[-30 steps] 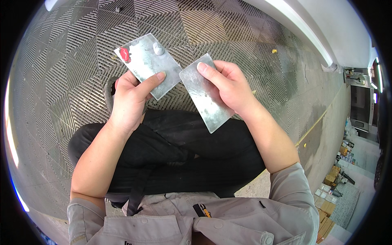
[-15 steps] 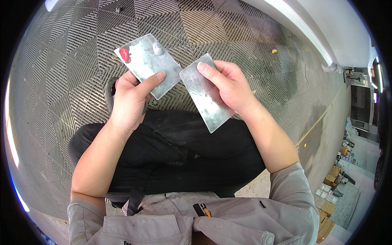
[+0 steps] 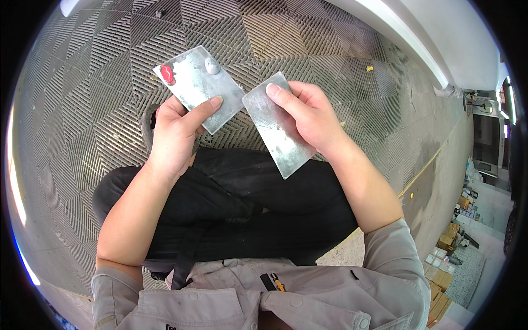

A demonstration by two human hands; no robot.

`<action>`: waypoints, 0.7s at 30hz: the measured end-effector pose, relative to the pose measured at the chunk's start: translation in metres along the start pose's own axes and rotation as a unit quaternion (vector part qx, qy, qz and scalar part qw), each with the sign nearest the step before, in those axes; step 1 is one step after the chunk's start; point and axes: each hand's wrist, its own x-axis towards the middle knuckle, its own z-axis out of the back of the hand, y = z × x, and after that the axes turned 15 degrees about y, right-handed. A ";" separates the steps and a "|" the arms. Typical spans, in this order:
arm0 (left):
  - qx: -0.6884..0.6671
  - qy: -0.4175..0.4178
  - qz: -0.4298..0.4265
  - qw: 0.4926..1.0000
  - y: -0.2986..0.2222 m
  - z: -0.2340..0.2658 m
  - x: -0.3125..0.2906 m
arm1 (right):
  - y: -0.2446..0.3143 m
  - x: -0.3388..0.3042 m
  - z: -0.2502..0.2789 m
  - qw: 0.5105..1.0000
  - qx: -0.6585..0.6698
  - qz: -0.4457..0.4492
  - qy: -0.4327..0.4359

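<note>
My left hand (image 3: 175, 137) grips a flat, rectangular metal spreader plate (image 3: 201, 85), thumb on top and fingers underneath. Near that plate's far edge sit a red dab of paste (image 3: 167, 74) on the left and a grey dab of putty (image 3: 212, 66) on the right. A second metal spreader plate (image 3: 280, 137), smeared and dull in places, is pinched in my right hand (image 3: 313, 118), its thumb across the upper end. The neighbouring corners of the two plates come very close together; I cannot tell if they touch. Both are held above the floor, beyond my crossed legs.
Ribbed grey floor tiles (image 3: 212, 25) stretch under and around me. A white curved panel (image 3: 407, 41) borders the upper right. Cardboard boxes (image 3: 440, 278) and other goods stand at the far right. Small yellow scraps (image 3: 369, 69) lie on the floor.
</note>
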 end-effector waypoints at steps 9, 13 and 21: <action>0.024 0.012 0.016 1.000 -0.001 0.005 0.000 | -0.001 0.000 0.000 1.000 0.002 0.003 -0.001; 0.021 0.014 0.016 1.000 0.000 0.006 -0.001 | -0.001 0.000 0.001 1.000 0.007 0.000 0.000; 0.019 0.005 0.002 1.000 -0.001 0.002 -0.001 | -0.003 0.001 0.001 1.000 0.011 0.002 -0.003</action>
